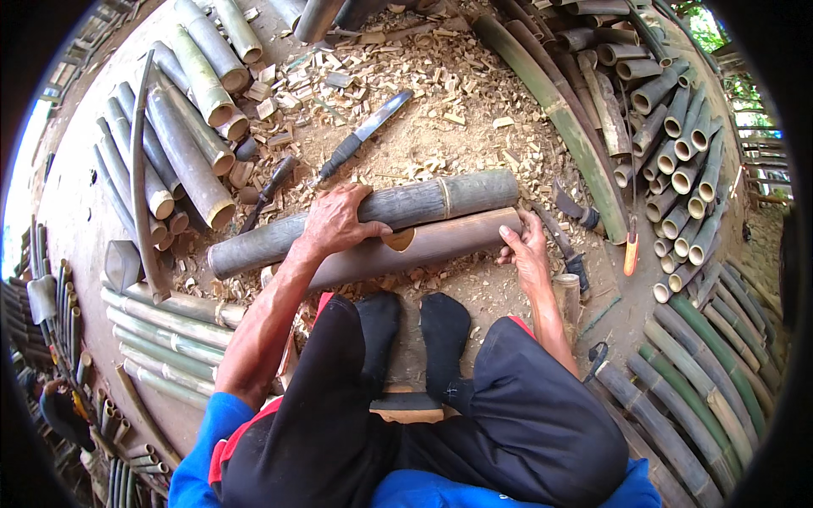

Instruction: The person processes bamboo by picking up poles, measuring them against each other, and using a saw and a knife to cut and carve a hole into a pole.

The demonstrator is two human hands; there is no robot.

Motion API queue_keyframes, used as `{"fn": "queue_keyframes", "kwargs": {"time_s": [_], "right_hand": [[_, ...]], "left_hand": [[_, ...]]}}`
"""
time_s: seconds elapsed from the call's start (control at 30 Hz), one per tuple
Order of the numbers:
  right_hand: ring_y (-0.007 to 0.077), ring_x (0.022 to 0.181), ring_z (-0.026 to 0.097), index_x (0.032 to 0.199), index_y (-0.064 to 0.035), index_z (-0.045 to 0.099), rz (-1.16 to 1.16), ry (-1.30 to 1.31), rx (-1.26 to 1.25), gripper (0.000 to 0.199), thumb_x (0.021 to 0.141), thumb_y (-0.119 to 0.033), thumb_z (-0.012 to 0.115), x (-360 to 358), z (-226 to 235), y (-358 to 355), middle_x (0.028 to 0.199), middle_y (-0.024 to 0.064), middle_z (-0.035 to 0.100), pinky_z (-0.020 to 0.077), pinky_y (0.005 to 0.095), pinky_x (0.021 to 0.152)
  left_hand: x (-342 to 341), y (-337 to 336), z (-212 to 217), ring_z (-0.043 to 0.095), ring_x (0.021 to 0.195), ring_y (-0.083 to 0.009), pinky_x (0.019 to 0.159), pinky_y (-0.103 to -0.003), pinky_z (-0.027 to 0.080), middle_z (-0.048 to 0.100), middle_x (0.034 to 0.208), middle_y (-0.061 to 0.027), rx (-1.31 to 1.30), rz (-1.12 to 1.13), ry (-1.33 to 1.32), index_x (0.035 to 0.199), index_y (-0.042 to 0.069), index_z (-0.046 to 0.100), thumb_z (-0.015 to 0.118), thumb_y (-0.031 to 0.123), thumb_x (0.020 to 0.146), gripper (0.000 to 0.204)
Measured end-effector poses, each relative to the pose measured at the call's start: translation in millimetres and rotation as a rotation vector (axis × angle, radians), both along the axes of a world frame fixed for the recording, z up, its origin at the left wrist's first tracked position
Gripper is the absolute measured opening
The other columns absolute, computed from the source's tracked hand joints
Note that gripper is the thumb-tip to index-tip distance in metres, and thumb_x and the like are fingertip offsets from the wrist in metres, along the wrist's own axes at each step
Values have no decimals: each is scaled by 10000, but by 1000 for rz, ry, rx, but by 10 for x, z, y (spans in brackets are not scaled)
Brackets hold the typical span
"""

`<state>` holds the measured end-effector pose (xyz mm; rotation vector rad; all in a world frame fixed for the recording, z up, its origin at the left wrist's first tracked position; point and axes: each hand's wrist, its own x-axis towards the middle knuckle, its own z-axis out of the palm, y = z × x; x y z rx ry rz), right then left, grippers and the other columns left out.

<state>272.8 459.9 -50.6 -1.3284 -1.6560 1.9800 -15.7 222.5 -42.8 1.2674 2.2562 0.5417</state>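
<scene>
Two long bamboo tubes lie side by side on the ground in front of my knees. My left hand (337, 222) rests on top of the grey far tube (457, 195), fingers wrapped over it. The brown near tube (440, 241) has a notch cut in its upper side next to that hand. At this tube's right end my right hand (527, 245) grips the rim. A large knife (366, 132) with a dark handle lies on the wood chips beyond the tubes, apart from both hands.
Piles of cut bamboo tubes (182, 127) lie at the left, and several short sections (682, 169) at the right. Split bamboo strips (169, 339) lie near my left leg. An orange-handled tool (631, 252) and a dark tool (566, 245) lie right of my right hand. Wood chips cover the ground.
</scene>
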Motion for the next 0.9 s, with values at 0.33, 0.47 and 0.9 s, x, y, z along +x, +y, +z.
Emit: {"fn": "queue_keyframes", "kwargs": {"time_s": [0.33,0.47,0.9], "right_hand": [[23,546,469,1528,-6,431,13,-70,-76,653,968,-176,721,-46,-70,160,884,-33,621,554,232,499],[19,571,473,1530,-35,444,-60,9,-196,652,954,-143,731,31,-113,159,956,-15,644,570,235,510],[63,656,576,1531,-75,458,101,-33,-35,587,999,-194,676,87,-105,205,971,24,651,581,225,530]], "left_hand": [[652,-332,281,282,1488,-408,1211,-576,195,341,1566,-203,-41,0,225,1597,122,281,961,542,444,1403],[742,-295,263,252,1503,-401,1221,-591,164,309,1587,-176,-134,105,253,1611,154,250,974,479,430,1423],[686,-246,282,263,1500,-366,1229,-574,153,337,1562,-158,-146,115,259,1601,151,251,975,419,396,1431]]}}
